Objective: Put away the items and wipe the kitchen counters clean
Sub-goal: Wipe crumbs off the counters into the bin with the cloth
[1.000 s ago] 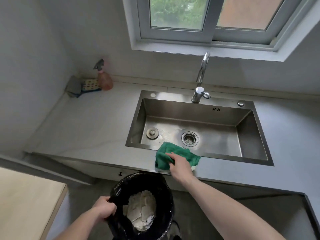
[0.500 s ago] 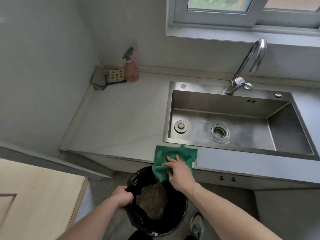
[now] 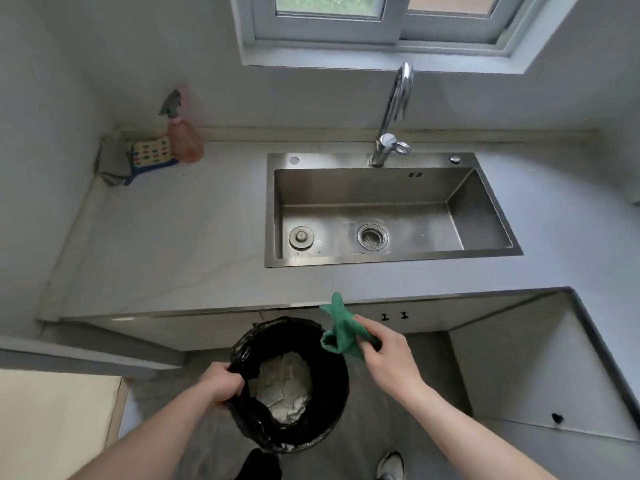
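Right hand (image 3: 388,358) fingers pinch the green cloth (image 3: 341,336) beyond the worktop (image 3: 207,271) front edge; left hand (image 3: 221,382) fingers grip the bin liner (image 3: 249,410). Shaken carelessly, crumbs could miss the bin.

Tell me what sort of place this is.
Most likely a home kitchen: a stainless steel sink with a tall faucet is set into a pale counter under a window, and a spray bottle stands in the corner.
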Demonstrator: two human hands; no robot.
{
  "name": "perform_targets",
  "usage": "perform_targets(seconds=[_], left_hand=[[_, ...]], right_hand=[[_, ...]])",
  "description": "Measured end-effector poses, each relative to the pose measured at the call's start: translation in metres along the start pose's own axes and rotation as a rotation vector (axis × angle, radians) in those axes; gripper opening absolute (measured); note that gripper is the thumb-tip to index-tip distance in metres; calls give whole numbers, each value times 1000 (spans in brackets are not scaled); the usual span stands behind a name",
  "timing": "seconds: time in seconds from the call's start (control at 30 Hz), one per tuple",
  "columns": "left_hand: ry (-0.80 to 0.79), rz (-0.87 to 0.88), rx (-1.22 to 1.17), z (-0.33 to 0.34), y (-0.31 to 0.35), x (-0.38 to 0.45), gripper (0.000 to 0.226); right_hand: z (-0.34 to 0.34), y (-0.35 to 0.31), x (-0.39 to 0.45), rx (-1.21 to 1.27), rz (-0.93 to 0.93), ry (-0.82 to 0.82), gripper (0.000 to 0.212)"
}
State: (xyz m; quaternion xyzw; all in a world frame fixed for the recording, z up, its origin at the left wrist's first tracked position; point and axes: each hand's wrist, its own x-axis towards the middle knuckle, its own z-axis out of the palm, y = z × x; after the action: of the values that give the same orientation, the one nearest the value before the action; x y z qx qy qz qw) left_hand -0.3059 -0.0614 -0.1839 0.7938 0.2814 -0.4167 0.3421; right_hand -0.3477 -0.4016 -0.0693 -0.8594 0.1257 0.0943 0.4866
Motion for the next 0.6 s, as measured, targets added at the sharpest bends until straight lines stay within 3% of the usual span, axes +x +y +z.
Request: perform_targets(seconds=[0.23, 0.33, 0.47, 0.6], left_hand=[[15, 66, 127, 102, 51, -32, 36], [26, 111, 166, 161, 77, -45, 51], [12, 149, 190, 229, 123, -96, 15], [-36, 228, 189, 286, 163, -129, 13]], right_hand=[[-110, 90, -65, 66, 121, 178, 49], [-160, 132, -85, 47, 136, 207, 46], [-217, 175, -106, 60, 179, 278, 42], [-262, 208, -116, 51, 227, 360, 38]])
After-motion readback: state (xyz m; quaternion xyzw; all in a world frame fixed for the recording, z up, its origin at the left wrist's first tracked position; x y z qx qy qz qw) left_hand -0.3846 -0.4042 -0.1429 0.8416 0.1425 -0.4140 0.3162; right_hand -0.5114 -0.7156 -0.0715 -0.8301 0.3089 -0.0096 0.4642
